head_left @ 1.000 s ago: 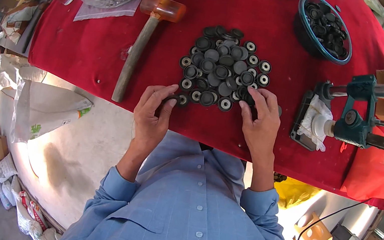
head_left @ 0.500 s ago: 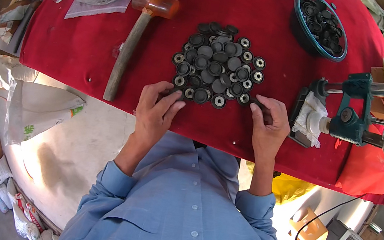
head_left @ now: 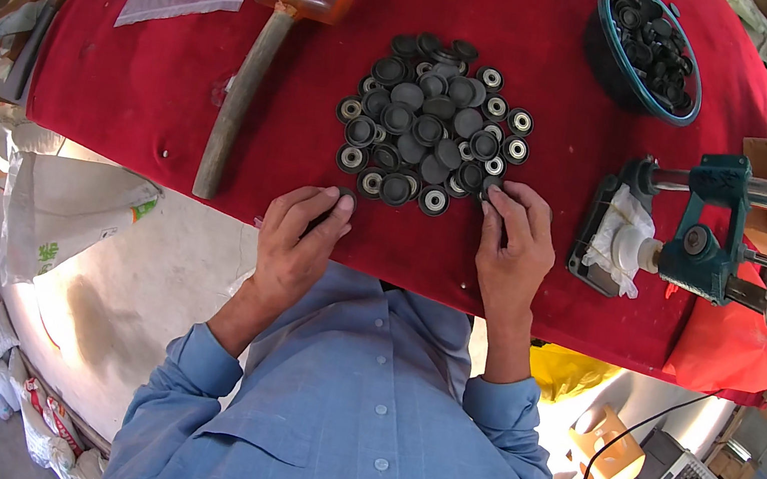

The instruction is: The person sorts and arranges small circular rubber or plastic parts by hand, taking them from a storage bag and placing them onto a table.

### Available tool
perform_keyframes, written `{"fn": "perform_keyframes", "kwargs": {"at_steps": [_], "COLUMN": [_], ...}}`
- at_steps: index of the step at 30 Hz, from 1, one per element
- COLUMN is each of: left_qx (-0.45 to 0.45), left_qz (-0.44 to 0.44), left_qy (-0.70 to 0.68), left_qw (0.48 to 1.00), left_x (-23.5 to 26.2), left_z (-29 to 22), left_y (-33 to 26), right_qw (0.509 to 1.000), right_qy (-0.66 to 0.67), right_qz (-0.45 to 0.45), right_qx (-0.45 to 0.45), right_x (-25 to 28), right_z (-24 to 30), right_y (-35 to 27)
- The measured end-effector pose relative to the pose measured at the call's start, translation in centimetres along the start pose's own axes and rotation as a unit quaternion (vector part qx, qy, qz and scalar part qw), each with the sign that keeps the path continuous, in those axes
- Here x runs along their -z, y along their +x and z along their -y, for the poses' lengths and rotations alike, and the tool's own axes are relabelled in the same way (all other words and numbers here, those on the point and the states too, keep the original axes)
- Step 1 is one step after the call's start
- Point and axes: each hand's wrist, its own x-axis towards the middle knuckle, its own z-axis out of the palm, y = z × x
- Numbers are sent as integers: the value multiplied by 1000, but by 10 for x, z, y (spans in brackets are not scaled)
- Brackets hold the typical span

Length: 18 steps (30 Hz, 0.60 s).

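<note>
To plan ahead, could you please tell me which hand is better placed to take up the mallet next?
Probably the left hand: the mallet's wooden handle ends near it, while the right hand is farther off, by the right edge of the disc pile.

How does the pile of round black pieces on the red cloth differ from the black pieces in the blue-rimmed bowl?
The pile spreads loose on the red cloth; the bowl pieces sit contained in the blue-rimmed bowl. Several pieces in the pile show silvery centres; the bowl pieces show none clearly. Both are black, crowded and overlapping.
</note>
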Motion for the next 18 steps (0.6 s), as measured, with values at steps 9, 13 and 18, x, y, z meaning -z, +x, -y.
{"fn": "perform_keyframes", "kwargs": {"at_steps": [9, 13, 18], "left_qx": [-9, -12, -2], "left_qz": [5, 10, 19], "left_qy": [29, 26, 24], "left_qw": [1000, 1000, 1000], "left_x": [0, 3, 6], "left_z": [2, 1, 5], "left_y": [-5, 0, 6], "right_qw": [996, 992, 980], "right_qy": [-66, -107, -164], "right_qz": [10, 19, 20], "right_qx": [56, 68, 107], "right_x": [1, 3, 2], "right_z": [0, 3, 4], "right_y": [-5, -11, -17]}}
